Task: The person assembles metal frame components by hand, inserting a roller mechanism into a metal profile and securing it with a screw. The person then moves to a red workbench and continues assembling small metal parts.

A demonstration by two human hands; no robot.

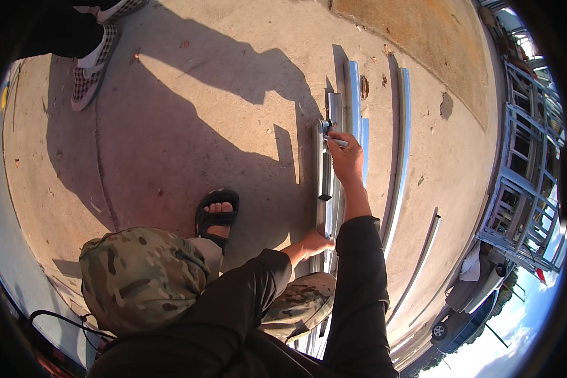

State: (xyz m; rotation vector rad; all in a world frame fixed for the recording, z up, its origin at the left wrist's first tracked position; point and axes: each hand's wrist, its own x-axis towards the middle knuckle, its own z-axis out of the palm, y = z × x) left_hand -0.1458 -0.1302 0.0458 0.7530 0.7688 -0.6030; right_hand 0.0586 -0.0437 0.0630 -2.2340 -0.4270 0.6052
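Observation:
My right hand [346, 157] is closed round a short grey marker-like pen [339, 142] near the far end of a bundle of long metal bars. A small silver-and-black piece [325, 126] sits on the bars just by the pen's tip; its kind is hard to make out. Under the right hand runs a dark-ended square metal tube [324, 183], lying along the bars. Lower down, my left hand [312, 244] grips a metal bar [329, 220], its fingertips partly hidden against the metal and by my right sleeve.
Blue-faced metal bars [354, 88] lie alongside, with another long bar [402, 138] and a thin strip [416, 271] farther right. Another person's checkered shoe [87, 85] is at upper left. Metal frames [520, 164] and a parked vehicle [463, 324] stand at the right.

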